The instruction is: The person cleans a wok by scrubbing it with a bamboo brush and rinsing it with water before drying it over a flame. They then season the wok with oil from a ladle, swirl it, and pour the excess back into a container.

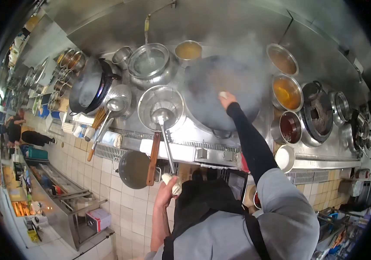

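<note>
Head view looks steeply down on a steel cooking range with the big steaming wok (220, 97) as its landmark. Reaching over the wok's middle, the right hand (227, 100) pinches a small pale thing (223, 94) in closed fingers; what it is cannot be told through the steam. Left of the wok, the left hand (168, 184) is wrapped tight around the cloth-bound end of a ladle (163, 117), whose bowl rests in a round wire strainer (161, 106) just beside the wok. Right of the wok stand bowls of sauce and oil (287, 92). Behind and left of it sits a steel pot of water (149, 63). Below the wok, near the range's front edge, hangs a dark pan (134, 169).
</note>
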The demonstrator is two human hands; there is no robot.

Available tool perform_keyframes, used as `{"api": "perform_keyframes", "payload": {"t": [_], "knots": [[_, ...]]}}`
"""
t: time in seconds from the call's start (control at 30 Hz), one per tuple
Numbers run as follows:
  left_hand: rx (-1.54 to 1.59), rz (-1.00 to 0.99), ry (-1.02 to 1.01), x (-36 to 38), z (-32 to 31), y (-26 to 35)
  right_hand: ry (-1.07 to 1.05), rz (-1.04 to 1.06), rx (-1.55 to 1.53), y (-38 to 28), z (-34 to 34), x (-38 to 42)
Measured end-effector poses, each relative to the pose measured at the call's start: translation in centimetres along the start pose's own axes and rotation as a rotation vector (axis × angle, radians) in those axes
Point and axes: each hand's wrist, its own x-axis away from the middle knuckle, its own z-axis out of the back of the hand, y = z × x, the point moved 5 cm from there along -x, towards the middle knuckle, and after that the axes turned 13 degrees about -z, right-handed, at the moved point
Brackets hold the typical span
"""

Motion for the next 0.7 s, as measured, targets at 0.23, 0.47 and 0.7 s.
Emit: {"api": "perform_keyframes", "payload": {"t": [0.23,0.47,0.7], "knots": [[0.01,0.015,-0.012,-0.1,-0.1,-0.7,-1.147,0.199,0.962,-11.9,14.0,5.2],[0.045,0.016,-0.005,-1.3,0.8,-1.2,-0.081,-0.084,1.138,-11.8,31.4,-0.1],[-0.015,-0.008,-0.019,-2.1,-0.1,0.0,-0.772,0.043,0.948,-9.8,27.9,8.1]]}}
